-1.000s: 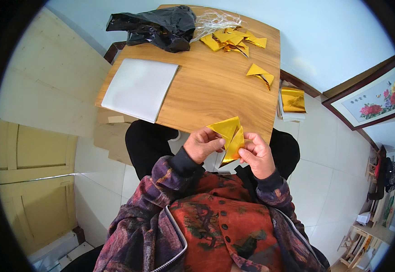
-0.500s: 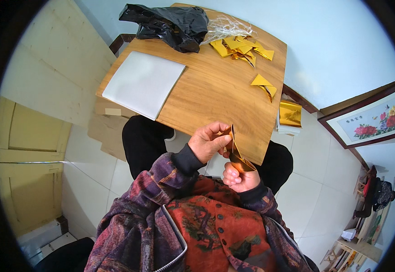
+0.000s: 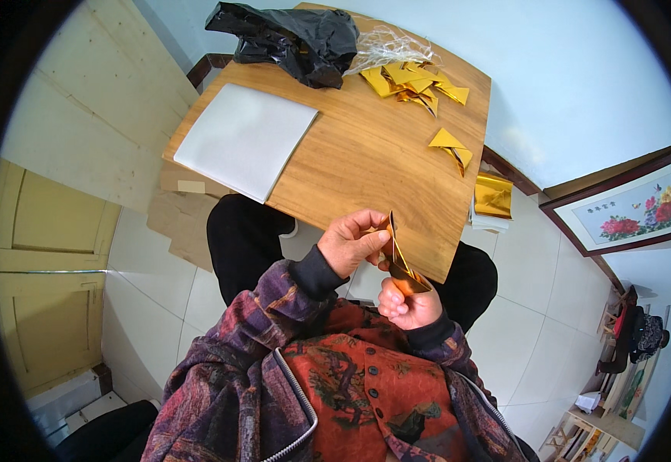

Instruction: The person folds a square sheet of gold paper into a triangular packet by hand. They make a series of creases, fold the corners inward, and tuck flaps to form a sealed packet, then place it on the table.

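A piece of folded gold foil paper is held between my two hands, above my lap at the table's near edge. My left hand pinches its upper end between thumb and fingers. Lower down, my right hand is closed round the other end, and part of the paper there is hidden by the fingers. On the table ahead lies a single folded gold piece with pointed corners. Farther back is a heap of similar folded gold pieces.
The wooden table bears a stack of white paper at left, a crumpled black plastic bag and clear stringy strands behind. Right of the table, gold foil sheets rest on a white stack. A framed flower picture leans at right.
The gold paper in my hands has turned slightly and looks narrower. Both hands keep nearly the same place and grip; the whole view has shifted a little.
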Tool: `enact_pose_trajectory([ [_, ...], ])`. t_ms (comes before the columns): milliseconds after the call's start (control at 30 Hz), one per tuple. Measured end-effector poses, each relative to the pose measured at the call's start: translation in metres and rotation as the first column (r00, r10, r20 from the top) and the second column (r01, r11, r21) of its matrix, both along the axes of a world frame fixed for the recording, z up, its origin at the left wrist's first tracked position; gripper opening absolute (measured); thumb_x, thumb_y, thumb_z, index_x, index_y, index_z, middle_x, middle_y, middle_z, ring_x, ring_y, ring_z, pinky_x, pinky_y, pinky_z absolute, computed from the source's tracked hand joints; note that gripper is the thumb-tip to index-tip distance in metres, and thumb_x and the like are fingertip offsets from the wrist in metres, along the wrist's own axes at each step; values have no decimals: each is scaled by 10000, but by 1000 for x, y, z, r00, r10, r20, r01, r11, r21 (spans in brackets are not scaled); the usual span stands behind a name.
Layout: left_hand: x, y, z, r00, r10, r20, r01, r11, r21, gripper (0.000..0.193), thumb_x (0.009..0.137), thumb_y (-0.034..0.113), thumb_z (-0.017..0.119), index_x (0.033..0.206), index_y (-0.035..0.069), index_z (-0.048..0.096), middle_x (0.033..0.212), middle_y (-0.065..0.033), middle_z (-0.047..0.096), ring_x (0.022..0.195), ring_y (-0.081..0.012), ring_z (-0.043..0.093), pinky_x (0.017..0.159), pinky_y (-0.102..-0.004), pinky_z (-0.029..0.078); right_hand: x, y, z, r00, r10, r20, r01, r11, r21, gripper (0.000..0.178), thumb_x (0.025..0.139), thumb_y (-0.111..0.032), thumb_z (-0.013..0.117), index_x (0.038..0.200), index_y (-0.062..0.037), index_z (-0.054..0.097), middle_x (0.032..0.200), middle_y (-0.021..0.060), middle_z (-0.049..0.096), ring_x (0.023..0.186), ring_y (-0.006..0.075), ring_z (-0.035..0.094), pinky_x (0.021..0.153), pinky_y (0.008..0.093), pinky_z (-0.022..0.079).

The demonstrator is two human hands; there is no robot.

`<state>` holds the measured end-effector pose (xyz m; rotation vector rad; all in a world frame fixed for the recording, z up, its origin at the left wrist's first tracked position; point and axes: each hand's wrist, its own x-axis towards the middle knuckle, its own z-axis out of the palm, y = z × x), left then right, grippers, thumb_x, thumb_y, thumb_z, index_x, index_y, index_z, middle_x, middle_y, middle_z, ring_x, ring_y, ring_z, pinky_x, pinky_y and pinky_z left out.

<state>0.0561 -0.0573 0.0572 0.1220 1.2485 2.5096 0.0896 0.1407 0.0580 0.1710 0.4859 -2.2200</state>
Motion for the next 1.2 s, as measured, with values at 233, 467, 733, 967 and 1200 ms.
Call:
enact_pose_trajectory([
  [233,4,1,-4,992,50,-117,-54,998,-25,407,881,23,668,1259,69,523,1333,-70,520,1146,-164,544,991,-318,435,-6,1,9,783,3,-622,468,656,592,196,1021,-117,493,1181,-16,542,858,16,613,676,73,555,618,219,466],
  [467,9,2,-10,999,16,-41,-12,995,100,521,856,-133,549,1331,73,491,1225,-21,572,1141,-131,549,1003,-285,426,-6,5,19,631,83,-772,617,550,563,110,1012,-133,539,1038,-26,542,812,-16,568,692,47,522,636,217,459],
  [733,12,8,-23,984,152,-92,-158,986,-61,381,892,-89,586,1249,40,551,1155,-39,611,1069,-134,590,950,-281,468,-14,15,-6,858,-85,-506,332,843,422,166,985,-213,597,894,-79,563,875,-28,568,777,42,489,701,212,408],
  [967,13,13,-26,971,190,-147,-217,956,-198,320,910,-73,585,1215,18,555,1098,-48,625,1008,-141,619,900,-282,503,-20,20,-5,738,51,-673,312,859,407,189,926,-124,594,771,-67,503,1137,79,584,820,81,507,721,235,410],
  [1200,16,21,-25,946,248,-207,-301,908,-290,290,911,-71,585,1185,18,553,1074,-39,623,973,-115,610,877,-259,494,-20,19,1,775,109,-622,435,622,652,169,929,-77,629,814,-56,507,904,7,590,697,30,488,589,198,398],
])
